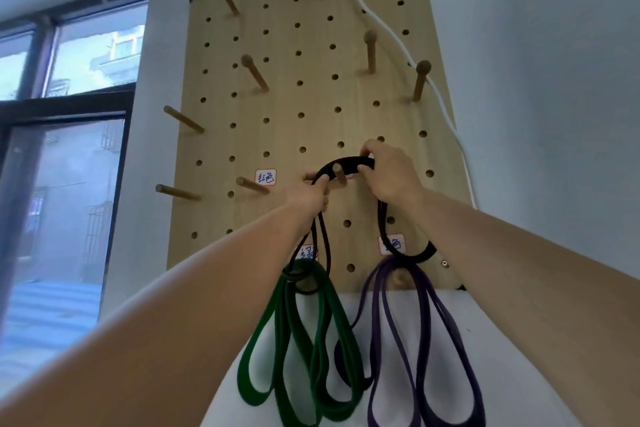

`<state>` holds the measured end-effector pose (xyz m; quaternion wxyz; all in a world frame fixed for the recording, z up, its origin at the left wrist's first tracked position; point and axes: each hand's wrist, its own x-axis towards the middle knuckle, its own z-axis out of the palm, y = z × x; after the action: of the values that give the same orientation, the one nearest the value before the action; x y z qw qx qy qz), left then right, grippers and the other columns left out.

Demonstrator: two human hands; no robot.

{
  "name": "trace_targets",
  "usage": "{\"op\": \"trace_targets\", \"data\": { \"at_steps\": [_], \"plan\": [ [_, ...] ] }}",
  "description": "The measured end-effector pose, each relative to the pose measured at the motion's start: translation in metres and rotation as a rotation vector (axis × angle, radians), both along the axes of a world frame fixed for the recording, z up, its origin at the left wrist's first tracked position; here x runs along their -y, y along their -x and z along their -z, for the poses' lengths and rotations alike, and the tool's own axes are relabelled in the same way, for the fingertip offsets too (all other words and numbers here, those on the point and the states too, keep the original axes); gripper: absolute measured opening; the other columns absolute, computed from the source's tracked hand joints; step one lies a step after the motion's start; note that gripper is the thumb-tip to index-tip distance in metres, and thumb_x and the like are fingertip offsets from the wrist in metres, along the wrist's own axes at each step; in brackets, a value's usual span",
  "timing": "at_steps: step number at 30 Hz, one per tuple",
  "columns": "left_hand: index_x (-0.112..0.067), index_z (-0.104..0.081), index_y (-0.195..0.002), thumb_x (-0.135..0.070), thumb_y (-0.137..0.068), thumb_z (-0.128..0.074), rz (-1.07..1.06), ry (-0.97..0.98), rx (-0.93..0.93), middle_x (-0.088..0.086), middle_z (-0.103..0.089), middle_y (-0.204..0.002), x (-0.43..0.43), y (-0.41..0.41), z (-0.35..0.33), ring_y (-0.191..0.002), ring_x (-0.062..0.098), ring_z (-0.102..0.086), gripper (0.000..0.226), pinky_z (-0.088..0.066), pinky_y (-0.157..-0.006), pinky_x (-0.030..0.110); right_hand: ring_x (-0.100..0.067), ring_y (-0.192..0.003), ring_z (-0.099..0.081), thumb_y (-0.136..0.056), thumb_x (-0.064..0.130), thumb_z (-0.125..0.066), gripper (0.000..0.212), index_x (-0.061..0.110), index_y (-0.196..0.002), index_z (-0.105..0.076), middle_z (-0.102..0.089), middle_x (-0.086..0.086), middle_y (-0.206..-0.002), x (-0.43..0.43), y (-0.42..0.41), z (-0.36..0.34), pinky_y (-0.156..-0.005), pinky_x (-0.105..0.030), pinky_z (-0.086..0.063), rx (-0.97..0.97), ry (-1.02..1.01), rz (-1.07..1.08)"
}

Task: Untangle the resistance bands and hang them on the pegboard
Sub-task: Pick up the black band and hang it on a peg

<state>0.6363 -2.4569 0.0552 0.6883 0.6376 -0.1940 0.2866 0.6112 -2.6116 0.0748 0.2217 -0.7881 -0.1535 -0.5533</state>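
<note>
A wooden pegboard (298,97) with several wooden pegs hangs on the wall. Both my hands hold a black resistance band (346,163) arched over a short peg (339,174) in the board's lower middle. My left hand (313,194) grips the band's left side, my right hand (389,173) pinches its right side. The band's strands drop below both hands. A green band (294,340) hangs in loops from a lower left peg. A purple band (426,340) hangs from a lower right peg (400,279).
A white cord (388,31) runs down the board's right side. Small handwritten labels (266,177) are stuck near the lower pegs. A window (65,135) fills the left. Bare pegs stand out at the board's left and top.
</note>
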Motion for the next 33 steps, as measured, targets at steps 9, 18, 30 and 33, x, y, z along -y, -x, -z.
{"op": "trace_targets", "data": {
  "at_steps": [9, 18, 30, 33],
  "plan": [
    [-0.017, -0.063, -0.127, -0.032, -0.102, -0.06, -0.021, -0.552, -0.102, 0.008, -0.074, -0.113, -0.042, 0.017, 0.019, -0.107, 0.025, -0.069, 0.03, -0.054, -0.099, 0.044, -0.023, -0.109, -0.059, -0.09, 0.015, -0.074, 0.05, 0.02, -0.136, -0.057, -0.063, -0.006, -0.125, 0.022, 0.015, 0.01, -0.094, -0.037, -0.05, -0.37, 0.117, -0.101],
    [-0.015, -0.065, -0.122, -0.023, -0.099, -0.063, 0.026, -0.716, -0.156, 0.01, -0.073, -0.114, -0.089, 0.033, 0.041, -0.106, 0.025, -0.069, 0.024, -0.055, -0.088, 0.036, -0.025, -0.126, -0.058, -0.091, 0.023, -0.073, 0.061, 0.024, -0.147, -0.05, -0.061, -0.006, -0.139, 0.028, 0.029, 0.032, -0.109, -0.043, -0.046, -0.385, 0.128, -0.119],
    [-0.003, -0.062, -0.13, -0.03, -0.095, -0.064, 0.25, -0.723, -0.267, 0.007, -0.076, -0.107, -0.079, 0.052, 0.029, -0.099, 0.018, -0.072, 0.045, -0.054, -0.083, 0.028, -0.029, -0.127, -0.057, -0.089, 0.034, -0.076, 0.07, 0.025, -0.151, -0.045, -0.058, -0.011, -0.141, 0.03, 0.028, 0.029, -0.108, -0.042, -0.046, -0.496, 0.146, -0.074],
    [-0.003, -0.061, -0.127, -0.023, -0.095, -0.066, 0.376, -0.626, -0.276, 0.013, -0.074, -0.119, -0.051, 0.053, 0.037, -0.109, 0.022, -0.073, 0.038, -0.059, -0.091, 0.03, -0.027, -0.127, -0.057, -0.092, 0.028, -0.073, 0.064, 0.025, -0.151, -0.046, -0.059, -0.011, -0.142, 0.036, 0.027, 0.031, -0.107, -0.041, -0.046, -0.533, 0.123, -0.101]
  ]
}}
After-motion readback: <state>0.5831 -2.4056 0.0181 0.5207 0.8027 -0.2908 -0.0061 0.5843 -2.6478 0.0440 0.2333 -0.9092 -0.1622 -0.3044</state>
